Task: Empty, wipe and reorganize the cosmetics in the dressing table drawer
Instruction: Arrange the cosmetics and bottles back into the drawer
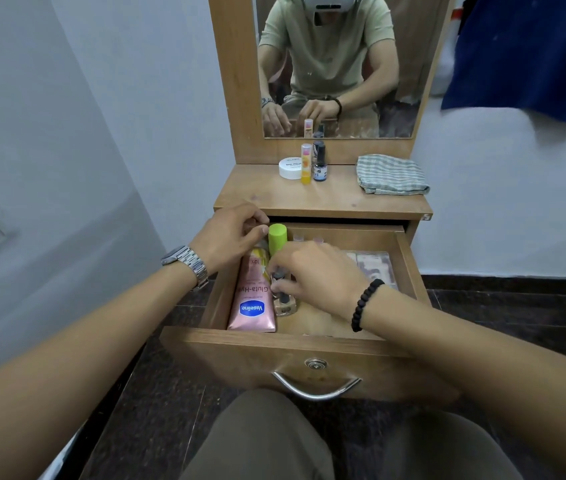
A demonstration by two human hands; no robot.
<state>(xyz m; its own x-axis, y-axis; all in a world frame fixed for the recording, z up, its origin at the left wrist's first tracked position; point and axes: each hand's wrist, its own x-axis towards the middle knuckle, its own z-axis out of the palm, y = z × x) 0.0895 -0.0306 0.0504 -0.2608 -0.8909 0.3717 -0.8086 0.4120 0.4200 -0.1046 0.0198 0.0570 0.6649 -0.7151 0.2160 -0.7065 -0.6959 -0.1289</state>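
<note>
The left grip (236,233) hovers loosely curled and empty at ten o'clock over the drawer (409,268), while the right grip (312,275), nearer, pinches the upright small bottle (283,299) beside the pink tube (253,299), whose length runs twelve-to-six.

Both forearms reach forward toward twelve o'clock. The left hand (231,233) hovers with fingers curled, thumb near the fingertips, seemingly empty. The right hand (316,277), at its four o'clock, pinches something small between thumb and fingertips.
</note>
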